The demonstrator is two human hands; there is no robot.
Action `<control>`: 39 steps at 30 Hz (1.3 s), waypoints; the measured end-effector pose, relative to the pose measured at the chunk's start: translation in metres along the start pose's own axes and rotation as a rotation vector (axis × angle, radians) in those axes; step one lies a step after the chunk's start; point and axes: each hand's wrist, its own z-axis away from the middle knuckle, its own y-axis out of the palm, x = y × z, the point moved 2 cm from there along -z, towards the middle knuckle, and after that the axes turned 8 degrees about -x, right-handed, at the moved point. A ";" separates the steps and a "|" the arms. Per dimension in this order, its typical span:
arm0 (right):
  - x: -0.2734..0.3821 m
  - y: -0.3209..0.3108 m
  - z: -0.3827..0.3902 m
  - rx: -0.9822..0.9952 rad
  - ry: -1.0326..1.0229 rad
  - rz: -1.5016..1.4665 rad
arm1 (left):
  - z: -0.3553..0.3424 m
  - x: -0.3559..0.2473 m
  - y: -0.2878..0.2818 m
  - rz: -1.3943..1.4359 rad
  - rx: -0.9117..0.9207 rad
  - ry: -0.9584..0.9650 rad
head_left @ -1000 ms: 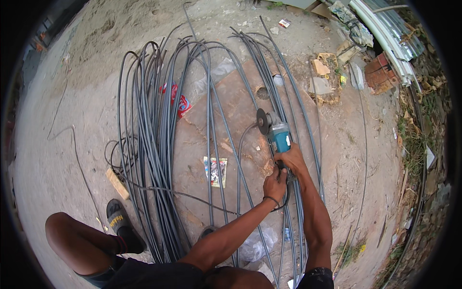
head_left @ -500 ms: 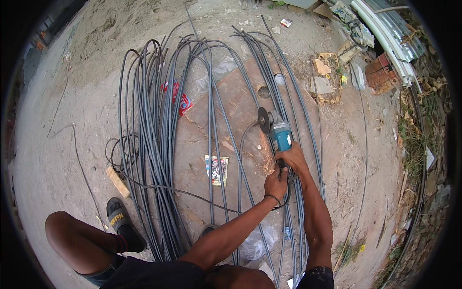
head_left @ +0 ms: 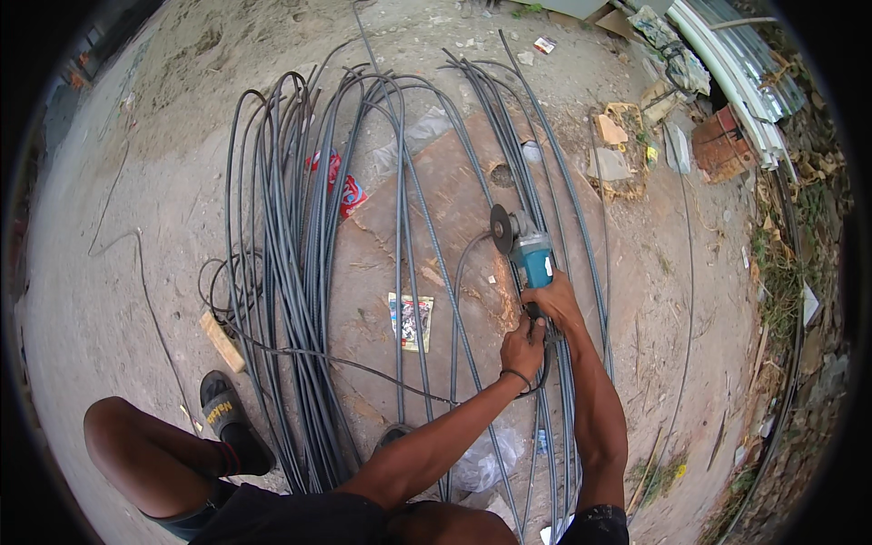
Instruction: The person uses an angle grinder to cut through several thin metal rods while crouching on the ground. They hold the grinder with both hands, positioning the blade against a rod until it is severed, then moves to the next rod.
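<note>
A teal angle grinder lies over a bundle of steel rebar rods, its dark disc at the upper left end. My right hand wraps round the grinder's body, just below the teal casing. Closer to me, my left hand is closed at the rear end of the tool, thumb up by its dark tail. A black cord runs from near this hand off to the left. The palm sides of both hands are hidden.
A thicker bundle of bent rebar lies to the left, beside a wood block and my sandalled foot. Beneath the rods is a brown board with a printed packet. White pipes lie far right.
The whole view has shifted very slightly. My hands and the grinder keep practically the same place on the rods.
</note>
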 end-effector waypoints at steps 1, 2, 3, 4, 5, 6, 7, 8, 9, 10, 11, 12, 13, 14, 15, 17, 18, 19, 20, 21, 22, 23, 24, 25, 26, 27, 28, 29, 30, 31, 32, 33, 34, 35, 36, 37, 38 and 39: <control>-0.001 0.001 0.000 0.001 -0.003 0.000 | 0.000 0.000 0.000 -0.014 -0.018 0.013; -0.002 0.001 0.000 0.005 -0.016 -0.022 | 0.000 0.001 0.001 -0.013 -0.020 0.014; -0.001 0.002 0.000 0.009 -0.028 -0.045 | 0.001 0.001 0.001 -0.005 -0.027 0.022; -0.001 0.001 0.000 0.010 -0.029 -0.044 | 0.001 0.001 0.001 0.002 -0.034 0.029; -0.001 0.001 0.000 0.012 -0.017 -0.032 | 0.002 0.001 0.002 0.003 -0.035 0.029; 0.001 0.001 0.001 0.014 -0.007 -0.019 | 0.002 0.001 0.002 0.032 -0.066 0.057; 0.003 0.001 0.001 0.017 -0.009 -0.019 | 0.001 0.002 0.002 0.062 -0.096 0.084; 0.005 0.002 0.002 0.014 -0.019 -0.027 | 0.000 0.004 0.002 0.062 -0.100 0.084; 0.004 0.002 0.003 0.010 -0.025 -0.034 | -0.001 0.006 0.002 0.054 -0.075 0.069; 0.003 0.002 0.002 0.011 -0.025 -0.033 | -0.001 0.008 0.003 0.045 -0.051 0.054; 0.001 0.001 0.000 0.026 -0.014 -0.011 | -0.001 0.009 0.004 0.045 -0.051 0.052; -0.001 0.001 -0.001 0.040 -0.001 0.011 | -0.001 0.007 0.005 0.045 -0.063 0.060; -0.004 0.001 -0.002 0.040 0.001 0.013 | 0.000 0.006 0.005 0.044 -0.075 0.068; -0.006 0.001 -0.003 0.034 -0.002 0.004 | 0.000 0.005 0.006 0.046 -0.073 0.067; -0.004 0.001 -0.002 0.031 -0.006 -0.008 | 0.001 0.005 0.006 0.054 -0.077 0.058; -0.002 0.001 0.000 0.030 -0.004 -0.018 | 0.001 0.004 0.005 0.060 -0.080 0.047; 0.003 0.000 0.002 0.029 -0.006 -0.027 | 0.000 0.004 0.004 0.034 -0.075 0.032; 0.006 0.000 0.003 0.031 -0.006 -0.029 | 0.000 0.004 0.004 0.009 -0.069 0.017; 0.008 0.001 0.004 0.030 -0.008 -0.029 | 0.000 0.005 0.003 0.007 -0.072 0.017; 0.008 0.000 0.005 0.026 -0.008 -0.028 | 0.000 0.003 0.002 0.000 -0.064 0.013; 0.007 0.000 0.004 0.025 -0.007 -0.028 | 0.001 0.001 0.002 -0.007 -0.056 0.009; 0.005 0.000 0.003 0.021 -0.016 -0.026 | 0.002 0.000 0.001 -0.008 -0.055 0.009; 0.002 -0.001 0.002 0.015 -0.025 -0.023 | 0.003 -0.002 0.001 0.004 -0.053 0.000; -0.001 -0.001 0.001 0.012 -0.024 -0.022 | 0.004 -0.003 0.002 0.017 -0.051 -0.010; -0.005 -0.001 -0.001 -0.001 -0.034 -0.020 | 0.004 -0.005 0.002 0.018 -0.048 -0.009; -0.004 0.000 -0.001 -0.009 -0.046 -0.020 | 0.003 -0.004 0.001 0.008 -0.051 0.006; -0.003 0.001 -0.001 -0.008 -0.048 -0.022 | 0.002 -0.003 0.001 -0.001 -0.054 0.022; -0.003 0.002 -0.001 -0.009 -0.044 -0.020 | 0.002 -0.001 0.001 -0.001 -0.056 0.023; -0.004 0.002 -0.001 -0.011 -0.037 -0.018 | 0.002 -0.001 0.001 -0.001 -0.048 0.014; -0.005 0.002 -0.002 -0.012 -0.036 -0.018 | 0.003 -0.001 0.002 -0.001 -0.041 0.006; -0.006 0.002 -0.002 0.002 -0.029 -0.018 | 0.003 0.000 0.002 -0.001 -0.040 0.006; -0.004 0.003 -0.002 0.019 -0.025 -0.019 | 0.002 0.001 0.002 -0.008 -0.048 0.016; -0.002 0.003 -0.002 0.020 -0.026 -0.020 | 0.001 0.002 0.002 -0.015 -0.057 0.026; -0.001 0.004 -0.002 0.025 -0.023 -0.019 | 0.000 0.004 0.002 -0.015 -0.059 0.027; -0.001 0.003 -0.001 0.026 -0.017 -0.016 | 0.001 0.004 0.003 -0.017 -0.049 0.031; -0.004 0.003 -0.002 0.025 -0.016 -0.015 | 0.001 0.003 0.004 -0.020 -0.039 0.036; -0.009 0.004 -0.004 0.013 -0.023 -0.021 | 0.001 0.003 0.005 -0.019 -0.037 0.037; -0.007 0.005 -0.004 0.006 -0.031 -0.029 | 0.001 0.003 0.004 -0.021 -0.062 0.046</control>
